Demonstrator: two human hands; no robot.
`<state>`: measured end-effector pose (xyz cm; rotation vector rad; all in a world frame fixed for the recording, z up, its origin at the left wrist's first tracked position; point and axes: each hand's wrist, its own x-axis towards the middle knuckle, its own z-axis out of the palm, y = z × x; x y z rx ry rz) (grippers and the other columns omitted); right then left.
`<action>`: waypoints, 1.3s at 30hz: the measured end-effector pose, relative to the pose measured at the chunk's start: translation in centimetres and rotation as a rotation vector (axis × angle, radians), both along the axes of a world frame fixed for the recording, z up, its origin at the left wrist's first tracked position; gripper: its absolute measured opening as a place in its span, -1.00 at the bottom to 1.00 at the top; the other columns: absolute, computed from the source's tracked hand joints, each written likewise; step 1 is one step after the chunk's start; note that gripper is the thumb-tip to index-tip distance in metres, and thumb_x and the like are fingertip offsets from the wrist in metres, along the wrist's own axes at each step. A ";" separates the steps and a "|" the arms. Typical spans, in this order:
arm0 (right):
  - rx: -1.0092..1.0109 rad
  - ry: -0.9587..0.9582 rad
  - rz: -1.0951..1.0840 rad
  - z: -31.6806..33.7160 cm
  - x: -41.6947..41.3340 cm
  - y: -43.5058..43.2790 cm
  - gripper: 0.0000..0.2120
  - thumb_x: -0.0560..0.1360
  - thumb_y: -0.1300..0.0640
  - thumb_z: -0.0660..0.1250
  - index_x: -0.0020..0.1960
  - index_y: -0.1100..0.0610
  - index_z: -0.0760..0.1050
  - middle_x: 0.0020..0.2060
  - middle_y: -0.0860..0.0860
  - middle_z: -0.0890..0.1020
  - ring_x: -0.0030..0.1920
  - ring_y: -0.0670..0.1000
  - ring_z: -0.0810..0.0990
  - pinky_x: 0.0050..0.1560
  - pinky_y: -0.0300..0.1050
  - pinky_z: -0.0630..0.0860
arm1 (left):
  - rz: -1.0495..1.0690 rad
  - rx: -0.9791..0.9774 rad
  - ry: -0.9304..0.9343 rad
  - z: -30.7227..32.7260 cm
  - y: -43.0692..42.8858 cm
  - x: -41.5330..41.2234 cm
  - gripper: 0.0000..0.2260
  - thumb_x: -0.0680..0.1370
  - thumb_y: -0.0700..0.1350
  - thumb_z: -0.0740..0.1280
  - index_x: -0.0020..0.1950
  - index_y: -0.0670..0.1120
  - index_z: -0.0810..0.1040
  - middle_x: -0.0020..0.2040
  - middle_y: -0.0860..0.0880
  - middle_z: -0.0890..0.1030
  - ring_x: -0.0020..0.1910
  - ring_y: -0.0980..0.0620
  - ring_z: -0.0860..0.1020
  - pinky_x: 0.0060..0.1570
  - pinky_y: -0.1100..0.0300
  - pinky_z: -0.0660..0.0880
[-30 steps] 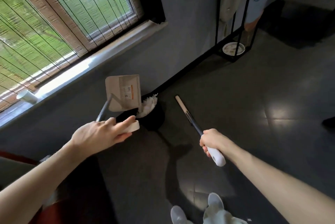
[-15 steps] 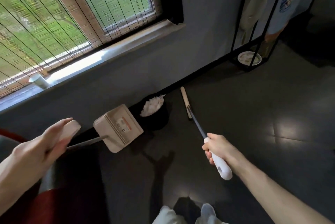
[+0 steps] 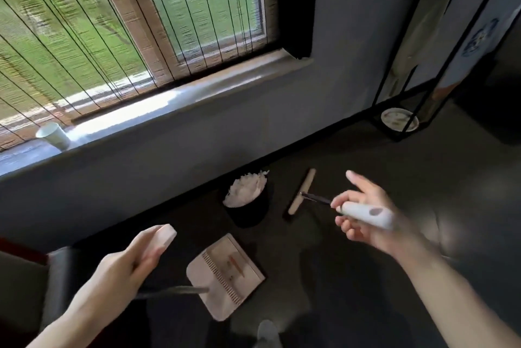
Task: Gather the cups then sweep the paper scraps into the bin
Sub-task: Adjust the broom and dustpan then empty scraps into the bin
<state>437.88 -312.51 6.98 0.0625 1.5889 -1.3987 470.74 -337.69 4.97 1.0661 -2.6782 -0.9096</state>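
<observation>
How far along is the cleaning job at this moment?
Seemingly done: white paper scraps fill the black round bin. In hand: the left hand holds the beige plastic dustpan, the right hand the white-handled broom. Left: one white paper cup stands on the grey windowsill.

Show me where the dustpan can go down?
Bare floor between the broom head and the black rack. Bare windowsill right of the cup. Crowded around the bin.

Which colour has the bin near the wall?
The bin is black; the head view shows it, filled with white paper scraps.
</observation>
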 end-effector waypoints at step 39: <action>0.103 1.471 0.229 0.5 -39.3 -18.1 -0.12 0.51 0.28 0.34 0.55 0.19 -0.24 0.23 0.40 0.47 0.02 0.24 0.62 0.06 -0.39 0.34 | -0.679 -0.020 0.005 0.7 -12.4 -53.2 -0.65 0.57 0.10 0.16 0.33 0.10 0.48 -0.04 0.14 0.46 -0.06 0.01 0.53 -0.08 0.11 0.43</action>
